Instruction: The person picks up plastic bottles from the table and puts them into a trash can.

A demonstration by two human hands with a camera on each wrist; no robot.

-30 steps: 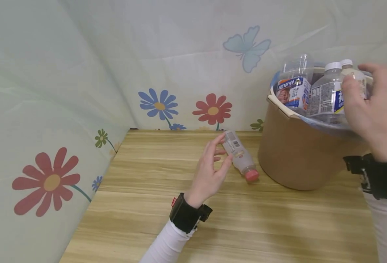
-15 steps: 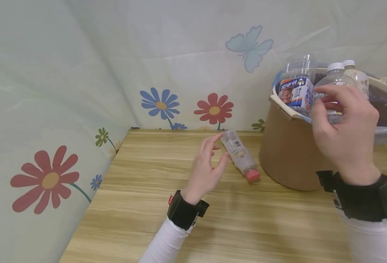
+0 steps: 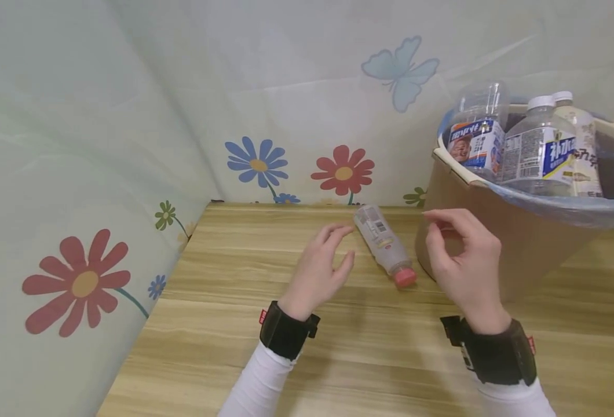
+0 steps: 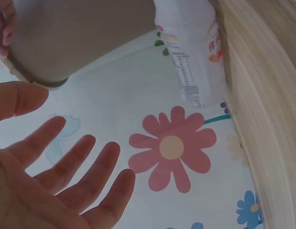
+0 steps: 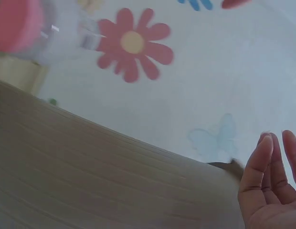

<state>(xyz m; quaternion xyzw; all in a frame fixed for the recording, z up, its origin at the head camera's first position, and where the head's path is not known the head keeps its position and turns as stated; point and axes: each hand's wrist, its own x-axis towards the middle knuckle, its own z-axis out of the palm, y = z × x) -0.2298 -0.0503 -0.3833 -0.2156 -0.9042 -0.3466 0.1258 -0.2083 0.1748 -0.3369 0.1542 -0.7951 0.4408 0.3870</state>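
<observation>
Wooden table [image 3: 338, 359]: bottle [image 3: 382, 243], bucket [image 3: 500, 243]

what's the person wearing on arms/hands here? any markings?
Both arms wear white long sleeves. Each wrist carries a black strap-on band with a boxy black unit and a small red tag: left wrist band, right wrist band. The left hand and right hand are bare, no gloves.

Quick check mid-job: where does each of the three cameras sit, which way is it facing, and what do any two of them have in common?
Head: on the person's head, facing forward and down at the wooden table; shows left hand, right hand, both sleeves.
Left wrist: low beside the left hand, facing the red-capped bottle and bin; open fingers show.
Right wrist: low by the table, facing the flowered backdrop; right hand's fingers show.
Shared: the red-capped bottle lying on the table appears in the head and left wrist views.
</observation>
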